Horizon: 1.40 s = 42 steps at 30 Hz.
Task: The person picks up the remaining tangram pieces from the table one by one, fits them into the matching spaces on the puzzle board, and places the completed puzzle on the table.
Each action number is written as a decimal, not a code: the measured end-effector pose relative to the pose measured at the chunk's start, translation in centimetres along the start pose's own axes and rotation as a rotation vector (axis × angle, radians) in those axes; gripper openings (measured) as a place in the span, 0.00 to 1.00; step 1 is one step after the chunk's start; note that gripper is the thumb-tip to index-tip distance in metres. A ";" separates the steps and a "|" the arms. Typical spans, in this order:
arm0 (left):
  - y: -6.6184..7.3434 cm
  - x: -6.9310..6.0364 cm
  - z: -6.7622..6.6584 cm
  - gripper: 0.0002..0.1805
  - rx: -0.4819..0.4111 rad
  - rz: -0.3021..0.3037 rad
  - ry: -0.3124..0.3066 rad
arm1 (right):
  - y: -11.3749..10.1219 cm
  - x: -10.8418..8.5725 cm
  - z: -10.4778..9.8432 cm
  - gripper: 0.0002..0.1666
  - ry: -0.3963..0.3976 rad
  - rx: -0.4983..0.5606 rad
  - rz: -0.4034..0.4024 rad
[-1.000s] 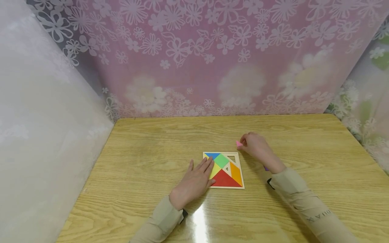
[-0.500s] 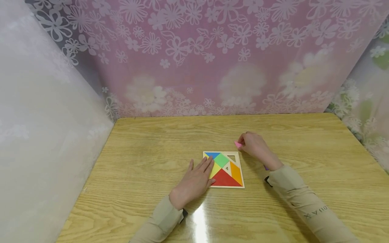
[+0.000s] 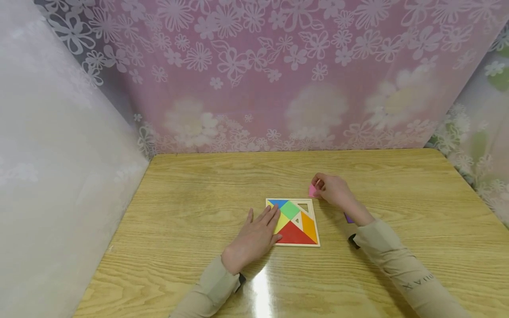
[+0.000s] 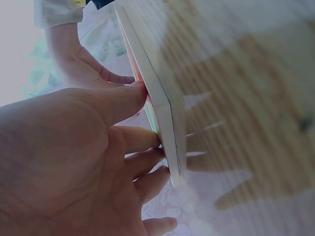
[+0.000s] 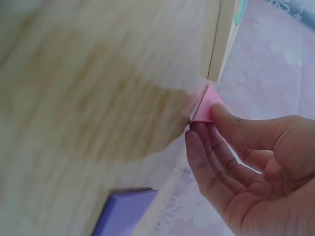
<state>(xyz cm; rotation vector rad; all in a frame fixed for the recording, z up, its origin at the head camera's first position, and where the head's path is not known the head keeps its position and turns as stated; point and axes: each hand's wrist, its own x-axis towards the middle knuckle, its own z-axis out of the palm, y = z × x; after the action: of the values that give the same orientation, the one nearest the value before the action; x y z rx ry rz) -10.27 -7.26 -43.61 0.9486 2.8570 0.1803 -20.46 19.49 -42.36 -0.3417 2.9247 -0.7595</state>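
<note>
A square wooden tangram board lies on the table with blue, green, yellow, red and orange pieces in it. Two triangular recesses in it show bare wood. My left hand rests on the board's left part with straight fingers, covering some of the yellow. In the left wrist view, the thumb and fingertips touch the board near its edge. Just beyond the board's top right corner, my right hand pinches a pink triangular tangram piece between thumb and fingers. The right wrist view has the pink piece close to the tabletop.
A purple tangram piece lies right of the board, partly hidden under the right forearm. Wood-grain table surrounds the board. A pink flowered curtain stands along the back edge, with a pale sheet at the left.
The pink piece has turned in my right fingers, and the hand has shifted only slightly. A little more of the purple piece shows. My left hand has stayed still on the board.
</note>
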 end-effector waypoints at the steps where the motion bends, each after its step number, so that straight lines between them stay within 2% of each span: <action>1: 0.0 0.0 0.0 0.35 -0.001 0.000 -0.001 | 0.1 -0.1 0.0 0.09 0.003 0.009 -0.002; 8: 0.1 0.0 -0.1 0.35 0.006 0.001 -0.004 | 0.4 -0.5 -0.1 0.12 0.024 0.064 0.029; 15: 0.0 0.1 0.0 0.35 0.014 0.003 -0.006 | 0.0 -1.0 -0.5 0.16 0.021 0.219 0.072; 21: 0.1 0.1 -0.1 0.35 0.020 0.011 0.010 | -0.4 -1.4 -0.5 0.19 0.028 0.373 0.057; 26: 0.0 0.1 -0.1 0.35 0.021 0.006 0.005 | -0.7 -1.8 -0.1 0.19 0.024 0.455 0.023; 33: 0.0 0.0 -0.1 0.35 0.006 0.004 -0.002 | -1.3 -2.2 0.4 0.18 0.009 0.515 0.031; 42: 0.0 0.0 -0.1 0.35 0.006 -0.003 -0.005 | -2.3 -2.9 1.2 0.19 -0.028 0.542 -0.016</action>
<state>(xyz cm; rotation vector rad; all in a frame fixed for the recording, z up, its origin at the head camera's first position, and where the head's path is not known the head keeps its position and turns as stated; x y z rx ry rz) -10.25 -7.25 -43.46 0.9444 2.8561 0.1697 -17.04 17.71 -42.12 -0.3141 2.5489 -1.4761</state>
